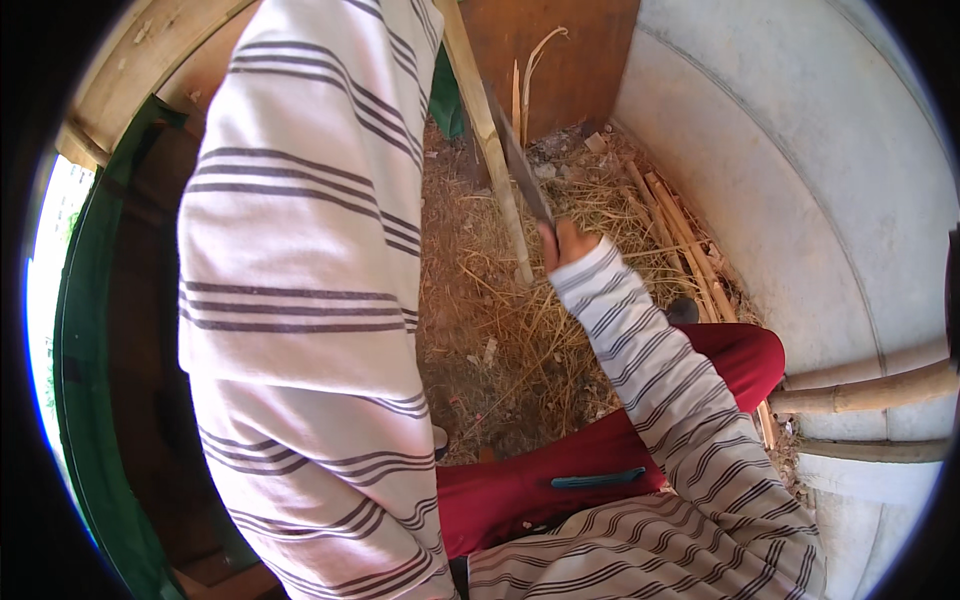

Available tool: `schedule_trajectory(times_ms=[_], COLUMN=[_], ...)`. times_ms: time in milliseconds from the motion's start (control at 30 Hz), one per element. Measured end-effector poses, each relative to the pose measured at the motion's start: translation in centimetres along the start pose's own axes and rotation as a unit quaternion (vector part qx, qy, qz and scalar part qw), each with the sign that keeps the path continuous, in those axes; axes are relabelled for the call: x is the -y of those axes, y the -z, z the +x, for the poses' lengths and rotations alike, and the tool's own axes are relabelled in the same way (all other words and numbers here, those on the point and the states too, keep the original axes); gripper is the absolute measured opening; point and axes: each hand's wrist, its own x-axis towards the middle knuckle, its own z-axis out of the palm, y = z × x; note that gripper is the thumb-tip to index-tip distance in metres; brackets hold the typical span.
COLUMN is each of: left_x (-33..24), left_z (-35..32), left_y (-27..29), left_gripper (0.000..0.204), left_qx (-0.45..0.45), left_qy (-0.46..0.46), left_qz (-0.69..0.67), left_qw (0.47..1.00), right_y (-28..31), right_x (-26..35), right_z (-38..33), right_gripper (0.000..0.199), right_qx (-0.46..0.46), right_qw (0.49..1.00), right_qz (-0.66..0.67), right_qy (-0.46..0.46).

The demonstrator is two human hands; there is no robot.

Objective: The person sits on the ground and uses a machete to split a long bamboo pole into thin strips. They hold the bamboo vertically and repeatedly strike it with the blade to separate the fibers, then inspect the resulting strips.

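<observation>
My right hand (pixel 568 245) is closed round the lower end of a long-bladed knife (pixel 524 175). Its flat, dark grey blade slants up and away to the left. Close along the blade's left side runs a pale split-bamboo strip (pixel 490 140), its lower end hanging just above the straw. Whether blade and strip touch, I cannot tell. My left arm (pixel 300 250), in a white sleeve with dark stripes, reaches up past the top of the view and fills much of the left side. The left hand is beyond the edge, so what it holds does not show.
Straw and wood scraps (pixel 530 330) cover the ground. Several bamboo poles (pixel 690 240) lie along the pale curved wall (pixel 790 150) on the right. A brown board (pixel 560 60) stands at the back. My bent leg in red trousers (pixel 540 490) crosses below; green sheeting (pixel 90 350) hangs left.
</observation>
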Motion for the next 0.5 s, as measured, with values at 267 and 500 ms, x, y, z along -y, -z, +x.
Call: schedule_trajectory(times_ms=[267,500], left_x=[-0.8,-1.1], left_z=[-2.1,-1.2], left_y=[-1.6,-2.7], left_gripper=[0.042,0.046], left_qx=[0.023,0.001], left_qy=[0.002,0.009], left_qz=[0.021,0.056], left_qw=[1.0,0.998], right_y=[-8.8,-9.2], right_x=[-6.1,-8.5], right_z=[-3.2,-5.7], right_gripper=[0.043,0.053], right_qx=[0.332,0.183], right_qw=[0.906,0.919], right_qz=[-0.21,-0.208], right_qy=[-0.157,-0.281])
